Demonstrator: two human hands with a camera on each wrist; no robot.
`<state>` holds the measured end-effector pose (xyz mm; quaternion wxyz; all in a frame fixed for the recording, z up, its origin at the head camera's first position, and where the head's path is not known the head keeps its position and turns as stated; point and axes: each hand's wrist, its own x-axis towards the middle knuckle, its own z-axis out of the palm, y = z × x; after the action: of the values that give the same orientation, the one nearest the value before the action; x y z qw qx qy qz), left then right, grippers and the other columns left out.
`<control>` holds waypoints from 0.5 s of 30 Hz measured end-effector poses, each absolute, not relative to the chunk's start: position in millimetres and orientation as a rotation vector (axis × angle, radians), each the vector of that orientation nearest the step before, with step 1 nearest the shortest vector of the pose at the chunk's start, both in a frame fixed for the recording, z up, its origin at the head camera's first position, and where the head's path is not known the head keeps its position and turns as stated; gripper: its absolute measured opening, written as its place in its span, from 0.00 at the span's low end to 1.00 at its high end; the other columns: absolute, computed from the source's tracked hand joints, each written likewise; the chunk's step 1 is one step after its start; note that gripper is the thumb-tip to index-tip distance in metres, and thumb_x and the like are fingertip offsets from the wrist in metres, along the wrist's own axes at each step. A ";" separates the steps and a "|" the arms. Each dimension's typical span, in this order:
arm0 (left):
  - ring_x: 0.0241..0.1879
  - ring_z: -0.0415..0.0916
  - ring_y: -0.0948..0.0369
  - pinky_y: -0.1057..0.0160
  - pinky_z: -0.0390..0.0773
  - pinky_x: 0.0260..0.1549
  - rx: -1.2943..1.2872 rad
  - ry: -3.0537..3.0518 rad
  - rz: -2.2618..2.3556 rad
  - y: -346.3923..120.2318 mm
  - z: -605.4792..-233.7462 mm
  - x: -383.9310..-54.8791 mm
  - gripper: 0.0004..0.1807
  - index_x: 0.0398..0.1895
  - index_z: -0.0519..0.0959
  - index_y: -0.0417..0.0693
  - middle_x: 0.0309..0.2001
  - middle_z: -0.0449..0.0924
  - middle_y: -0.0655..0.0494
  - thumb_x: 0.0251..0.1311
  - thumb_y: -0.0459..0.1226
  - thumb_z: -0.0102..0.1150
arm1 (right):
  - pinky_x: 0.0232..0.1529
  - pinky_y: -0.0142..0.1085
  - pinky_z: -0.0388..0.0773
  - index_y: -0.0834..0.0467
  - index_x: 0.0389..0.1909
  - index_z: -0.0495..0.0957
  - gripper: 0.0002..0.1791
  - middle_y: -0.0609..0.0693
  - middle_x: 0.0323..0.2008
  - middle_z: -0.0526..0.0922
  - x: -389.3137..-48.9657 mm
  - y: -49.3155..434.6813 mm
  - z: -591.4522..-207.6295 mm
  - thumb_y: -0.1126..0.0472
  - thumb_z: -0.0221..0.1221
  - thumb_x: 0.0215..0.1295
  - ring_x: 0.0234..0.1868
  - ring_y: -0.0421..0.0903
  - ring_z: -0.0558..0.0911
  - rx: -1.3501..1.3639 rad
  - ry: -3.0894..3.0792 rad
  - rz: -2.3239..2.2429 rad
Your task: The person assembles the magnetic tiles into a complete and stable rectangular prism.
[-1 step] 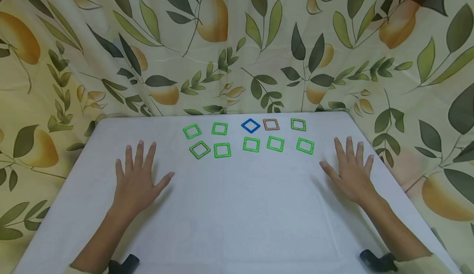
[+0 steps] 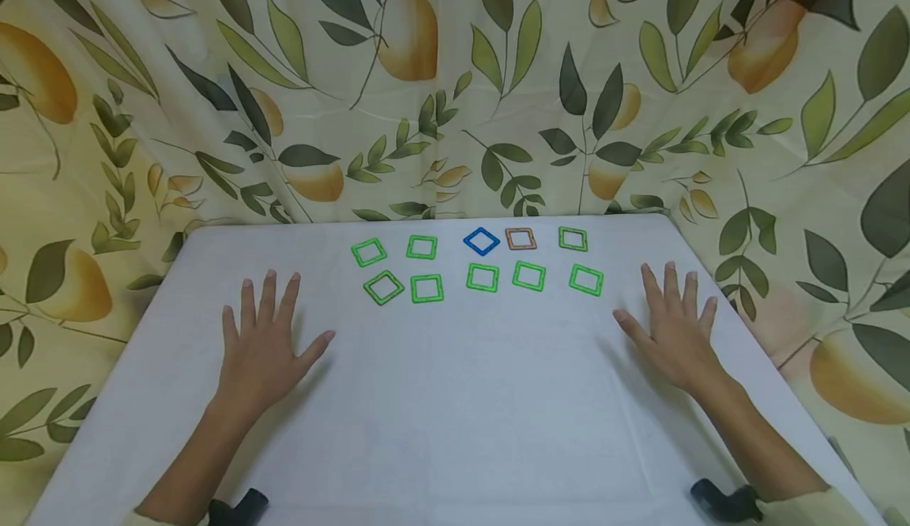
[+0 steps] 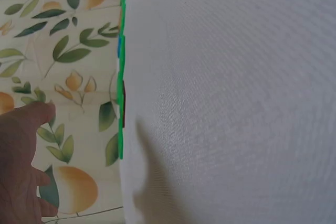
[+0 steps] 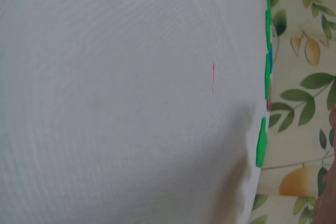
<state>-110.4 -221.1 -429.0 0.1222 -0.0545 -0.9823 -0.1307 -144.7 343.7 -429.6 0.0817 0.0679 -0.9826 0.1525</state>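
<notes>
My left hand (image 2: 259, 356) is held palm down over the left side of the white table, fingers spread and straight, holding nothing. Over the right side my right hand (image 2: 675, 336) is spread the same way, also without anything in it. Between and beyond them, small four-sided outline frames lie flat in two loose rows. Most are green, such as one green frame (image 2: 375, 278) nearest the left hand and another green frame (image 2: 600, 284) nearest the right. In the back row are one blue frame (image 2: 473, 234) and one orange frame (image 2: 520, 231), side by side. Neither hand touches any frame.
The white table (image 2: 455, 400) has its far edge just behind the frames. A curtain (image 2: 455, 131) printed with fruit and leaves hangs behind and at both sides. Dark straps with a small device (image 2: 245, 508) show at the wrists. A thin red line (image 4: 213, 77) appears on the cloth.
</notes>
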 end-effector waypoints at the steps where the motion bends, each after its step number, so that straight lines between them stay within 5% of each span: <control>1: 0.79 0.38 0.28 0.19 0.42 0.66 -0.163 -2.868 -0.380 -221.6 -429.6 -110.6 0.55 0.84 0.52 0.43 0.81 0.46 0.29 0.65 0.62 0.62 | 0.65 0.76 0.18 0.61 0.85 0.39 0.52 0.75 0.80 0.33 -144.6 343.2 -429.6 0.34 0.50 0.77 0.78 0.73 0.24 0.200 -2.937 0.455; 15: 0.79 0.37 0.28 0.20 0.42 0.66 -0.155 -2.876 -0.401 -224.9 -432.6 -113.1 0.55 0.84 0.53 0.41 0.81 0.45 0.29 0.65 0.61 0.63 | 0.67 0.76 0.21 0.64 0.84 0.41 0.57 0.76 0.80 0.34 -146.9 334.1 -428.4 0.33 0.57 0.72 0.79 0.75 0.29 0.220 -2.949 0.473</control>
<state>-113.1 -224.9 -432.6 0.1167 -0.0529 -0.9823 -0.1370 -146.9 334.1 -428.4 0.0735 0.0732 -0.9820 0.1576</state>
